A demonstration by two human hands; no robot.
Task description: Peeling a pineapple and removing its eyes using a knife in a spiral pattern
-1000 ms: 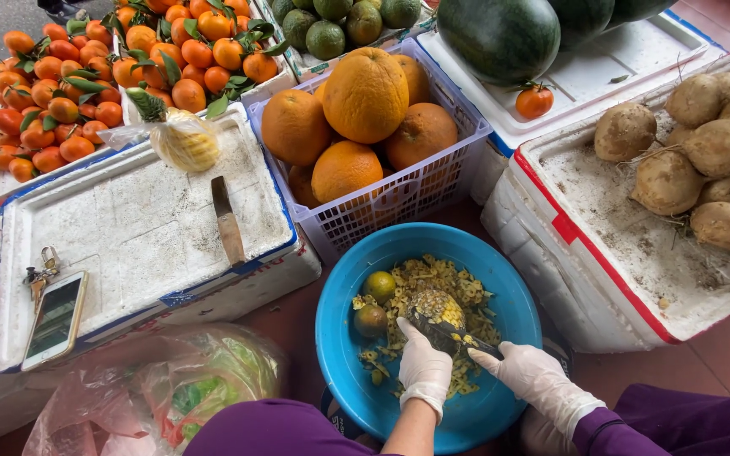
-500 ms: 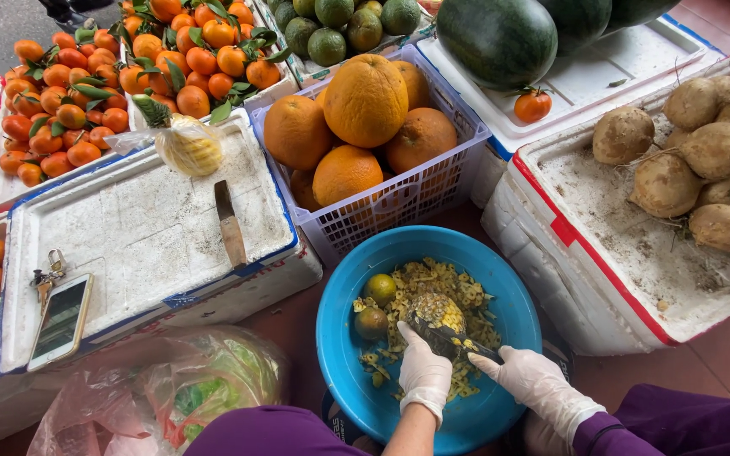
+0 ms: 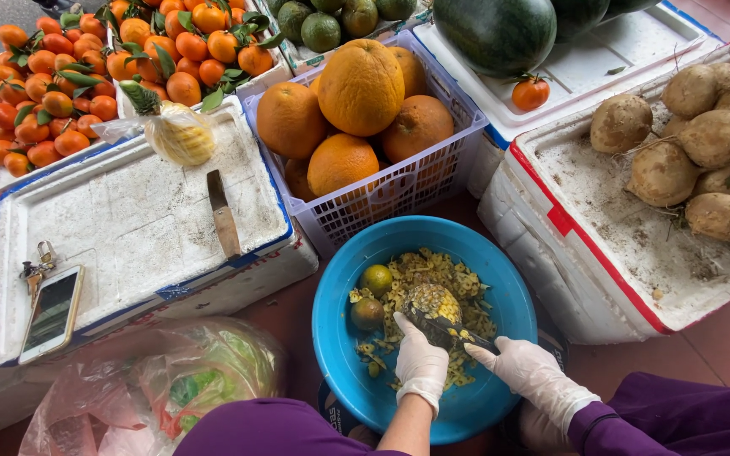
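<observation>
Gripping the pineapple (image 3: 433, 306) over the blue basin (image 3: 340, 287), our left hand (image 3: 420, 365) fingers pinching it, right hand (image 3: 524, 367) clamping the knife (image 3: 454, 333), we risk slipping onto gloved fingers.

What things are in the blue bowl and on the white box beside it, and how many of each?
Pineapple: 1
Dark blade: 1
Small round fruits: 2
Bagged pineapple: 1
Knife: 1
Phone: 1
Keys: 1
Total: 8
</observation>
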